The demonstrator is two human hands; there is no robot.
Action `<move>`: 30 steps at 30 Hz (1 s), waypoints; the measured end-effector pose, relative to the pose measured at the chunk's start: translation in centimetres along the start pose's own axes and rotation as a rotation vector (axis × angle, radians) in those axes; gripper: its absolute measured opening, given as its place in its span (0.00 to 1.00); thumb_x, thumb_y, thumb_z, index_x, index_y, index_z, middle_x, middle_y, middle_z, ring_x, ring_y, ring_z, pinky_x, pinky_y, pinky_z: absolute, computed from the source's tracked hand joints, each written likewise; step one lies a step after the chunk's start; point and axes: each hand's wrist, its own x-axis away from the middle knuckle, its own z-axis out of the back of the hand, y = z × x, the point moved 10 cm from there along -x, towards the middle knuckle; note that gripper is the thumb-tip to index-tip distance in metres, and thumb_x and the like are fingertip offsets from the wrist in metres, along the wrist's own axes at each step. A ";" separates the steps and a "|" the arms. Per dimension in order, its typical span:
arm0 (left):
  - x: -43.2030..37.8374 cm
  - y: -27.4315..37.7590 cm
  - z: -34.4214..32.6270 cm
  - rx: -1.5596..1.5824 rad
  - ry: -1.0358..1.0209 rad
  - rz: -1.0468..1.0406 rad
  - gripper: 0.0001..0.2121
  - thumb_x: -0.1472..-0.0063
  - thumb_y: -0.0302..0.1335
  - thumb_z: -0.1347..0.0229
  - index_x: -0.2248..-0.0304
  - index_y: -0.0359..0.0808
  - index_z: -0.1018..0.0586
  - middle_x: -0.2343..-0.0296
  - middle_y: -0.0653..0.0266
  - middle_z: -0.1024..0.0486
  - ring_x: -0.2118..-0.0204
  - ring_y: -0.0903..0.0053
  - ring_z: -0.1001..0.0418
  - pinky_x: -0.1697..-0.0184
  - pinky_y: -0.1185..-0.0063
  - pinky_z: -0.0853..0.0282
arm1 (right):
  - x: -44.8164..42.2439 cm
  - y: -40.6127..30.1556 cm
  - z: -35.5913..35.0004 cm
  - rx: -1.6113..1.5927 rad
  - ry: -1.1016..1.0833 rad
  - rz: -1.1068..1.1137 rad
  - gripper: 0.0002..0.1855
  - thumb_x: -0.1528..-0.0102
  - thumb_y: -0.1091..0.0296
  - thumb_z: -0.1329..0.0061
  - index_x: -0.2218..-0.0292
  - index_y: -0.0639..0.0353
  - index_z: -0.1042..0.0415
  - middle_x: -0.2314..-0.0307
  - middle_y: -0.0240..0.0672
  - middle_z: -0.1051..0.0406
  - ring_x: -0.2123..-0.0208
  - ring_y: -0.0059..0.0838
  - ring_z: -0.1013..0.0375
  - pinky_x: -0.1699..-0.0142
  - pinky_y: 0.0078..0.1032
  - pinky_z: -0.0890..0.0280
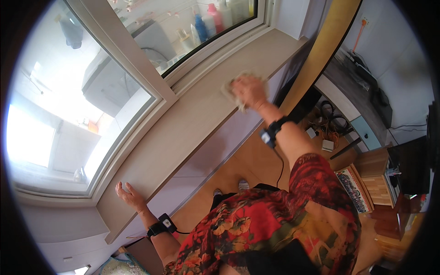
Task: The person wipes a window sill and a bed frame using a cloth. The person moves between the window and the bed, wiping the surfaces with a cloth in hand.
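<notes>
Under my right hand (250, 90) is a pale cloth (228, 91), pressed on the window sill (192, 120) close to its front edge; hand and cloth are blurred, and the cloth's edges stick out around the fingers. My left hand (130, 196) rests at the near left end of the same sill, fingers apart, holding nothing. Each wrist wears a black strap with a small device and a cable. Along the sill's far side runs the white frame of a sliding window (168, 90).
Behind the glass stand several bottles, a blue one (200, 27) among them. A yellow-brown upright panel (314, 55) rises past the sill's right end. Coiled cables (328, 113), a desk (347, 99) and a leaning framed picture (354, 189) are at the right.
</notes>
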 end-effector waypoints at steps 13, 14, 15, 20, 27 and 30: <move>-0.1 2.2 -1.2 -0.092 -0.087 0.046 0.18 0.41 0.31 0.53 0.54 0.29 0.34 0.57 0.53 0.34 0.49 0.61 0.41 0.48 0.67 0.46 | -5.3 -8.4 -7.2 0.077 -0.091 -0.074 0.10 0.53 0.64 0.58 0.79 0.54 0.25 0.79 0.38 0.27 0.72 0.36 0.27 0.71 0.37 0.35; -0.1 2.3 -1.1 -0.092 -0.080 0.037 0.17 0.41 0.31 0.53 0.54 0.29 0.34 0.58 0.53 0.33 0.49 0.61 0.41 0.48 0.67 0.45 | -4.9 -12.5 -7.8 0.007 -0.098 0.015 0.08 0.54 0.64 0.57 0.77 0.52 0.26 0.78 0.37 0.28 0.72 0.37 0.28 0.71 0.37 0.35; 0.0 2.1 -0.7 -0.098 -0.068 0.034 0.17 0.41 0.31 0.53 0.55 0.29 0.34 0.58 0.53 0.33 0.50 0.61 0.41 0.49 0.67 0.45 | -3.7 -17.6 -6.9 -0.095 -0.069 0.191 0.07 0.53 0.62 0.57 0.73 0.49 0.28 0.75 0.35 0.30 0.69 0.36 0.30 0.69 0.38 0.35; 0.1 -0.3 -0.5 -0.046 -0.037 0.042 0.19 0.40 0.30 0.54 0.53 0.27 0.36 0.58 0.50 0.34 0.53 0.61 0.37 0.49 0.68 0.44 | 0.4 -25.4 -7.8 -0.418 -0.320 0.386 0.16 0.50 0.52 0.54 0.60 0.42 0.29 0.56 0.32 0.37 0.53 0.35 0.40 0.51 0.38 0.46; -0.1 0.0 -0.6 -0.026 -0.034 0.086 0.19 0.39 0.31 0.55 0.52 0.27 0.36 0.58 0.49 0.33 0.54 0.62 0.36 0.49 0.68 0.43 | -2.4 -14.9 -9.9 -0.376 -0.368 0.284 0.17 0.51 0.52 0.53 0.57 0.37 0.30 0.57 0.30 0.37 0.52 0.33 0.40 0.50 0.41 0.48; -0.1 -0.6 -0.4 -0.056 -0.037 0.099 0.19 0.39 0.31 0.55 0.52 0.27 0.36 0.58 0.49 0.33 0.54 0.62 0.35 0.49 0.68 0.43 | -5.1 -7.2 -8.8 -0.199 -0.333 0.213 0.14 0.52 0.52 0.54 0.62 0.34 0.29 0.63 0.27 0.35 0.55 0.34 0.38 0.55 0.49 0.46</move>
